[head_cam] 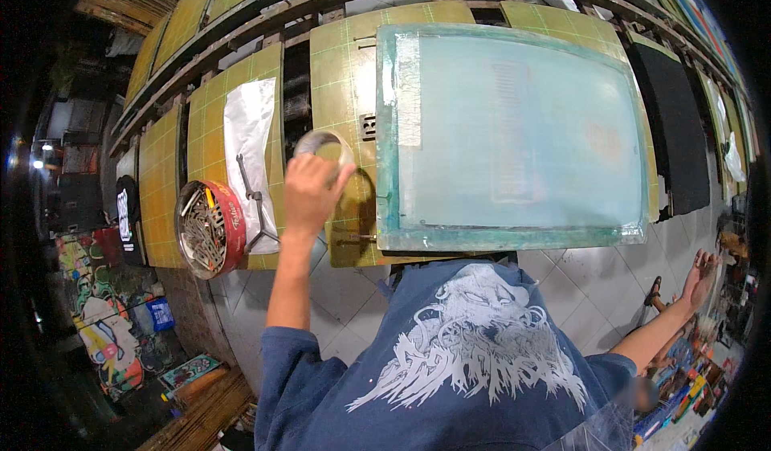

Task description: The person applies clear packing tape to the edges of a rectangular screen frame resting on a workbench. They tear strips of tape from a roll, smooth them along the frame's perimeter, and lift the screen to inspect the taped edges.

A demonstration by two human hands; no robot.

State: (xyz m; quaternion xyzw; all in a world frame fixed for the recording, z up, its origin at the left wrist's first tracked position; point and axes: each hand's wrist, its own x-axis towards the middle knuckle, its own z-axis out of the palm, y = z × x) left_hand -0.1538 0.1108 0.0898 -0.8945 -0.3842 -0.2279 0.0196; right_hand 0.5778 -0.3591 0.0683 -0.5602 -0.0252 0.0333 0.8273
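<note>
My left hand (310,195) grips a roll of adhesive tape (348,157) above a yellow-green platen (331,89) marked with grid lines. Just right of it lies a screen-printing frame (512,238) with teal-stained edges and pale blue mesh (542,119). A strip of crinkled tape (409,101) covers part of its left inner border. Faint marks show in the middle of the mesh. My right hand (700,279) is held out at the far right, over the floor, with bent fingers slightly apart and nothing visible in it.
A red round tin (234,228) full of bolts and small metal parts stands on the left platen. Beside it a metal wrench (250,195) lies on a crumpled white sheet (248,113). Black fabric (677,126) covers a platen at right. Another person's sandalled foot (653,291) shows at right.
</note>
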